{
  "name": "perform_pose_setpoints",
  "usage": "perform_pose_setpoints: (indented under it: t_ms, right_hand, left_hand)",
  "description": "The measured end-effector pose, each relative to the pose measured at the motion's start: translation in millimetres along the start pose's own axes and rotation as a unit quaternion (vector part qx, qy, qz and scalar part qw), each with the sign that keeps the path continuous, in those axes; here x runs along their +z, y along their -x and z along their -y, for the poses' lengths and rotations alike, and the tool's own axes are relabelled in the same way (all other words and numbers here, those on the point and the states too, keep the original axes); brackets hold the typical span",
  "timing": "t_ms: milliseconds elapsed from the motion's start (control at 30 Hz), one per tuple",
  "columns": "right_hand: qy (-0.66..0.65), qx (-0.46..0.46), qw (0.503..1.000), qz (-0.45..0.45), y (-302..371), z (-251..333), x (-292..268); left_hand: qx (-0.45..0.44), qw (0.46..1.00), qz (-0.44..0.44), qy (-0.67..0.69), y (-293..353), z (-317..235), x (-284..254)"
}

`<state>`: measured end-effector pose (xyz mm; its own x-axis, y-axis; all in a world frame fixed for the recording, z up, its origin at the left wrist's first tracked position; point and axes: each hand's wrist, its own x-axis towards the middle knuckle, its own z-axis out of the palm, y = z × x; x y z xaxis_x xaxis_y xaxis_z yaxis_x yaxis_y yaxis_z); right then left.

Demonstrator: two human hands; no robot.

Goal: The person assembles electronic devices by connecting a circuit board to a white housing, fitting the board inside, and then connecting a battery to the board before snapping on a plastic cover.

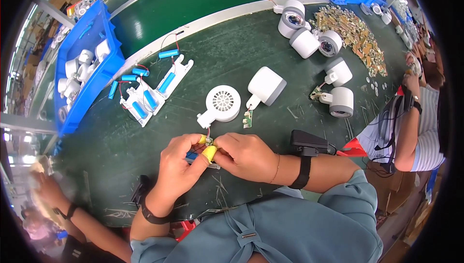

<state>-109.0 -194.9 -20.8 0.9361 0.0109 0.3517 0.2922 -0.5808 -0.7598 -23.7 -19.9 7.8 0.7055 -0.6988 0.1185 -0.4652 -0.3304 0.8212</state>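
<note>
Holding white housings (79, 67): blue bin (92, 31), left of both hands (212, 159).

Both forearms come up from the lower edge, each with a dark wristband, and the left hand (180, 164) and right hand (244, 156) meet fingertip to fingertip, yellow-capped fingers (209, 153) pinched together between them
</note>
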Motion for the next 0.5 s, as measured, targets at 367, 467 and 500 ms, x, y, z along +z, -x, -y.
perform_pose_setpoints:
  t_ms: [367, 467, 500]
  right_hand:
    - [0.023, -0.026, 0.999, -0.016, 2.2, -3.5, 4.0]
    - [0.013, -0.023, 1.0, -0.014, 2.6, -4.1, 4.6]
    - [0.015, -0.023, 1.0, -0.015, 2.4, -4.4, 5.0]
  left_hand:
    - [-0.048, 0.999, -0.023, -0.004, 1.7, -1.8, 8.9]
    - [-0.054, 0.998, -0.024, -0.002, 1.1, -2.2, 9.6]
    - [-0.063, 0.998, -0.024, -0.002, 0.8, -2.3, 9.5]
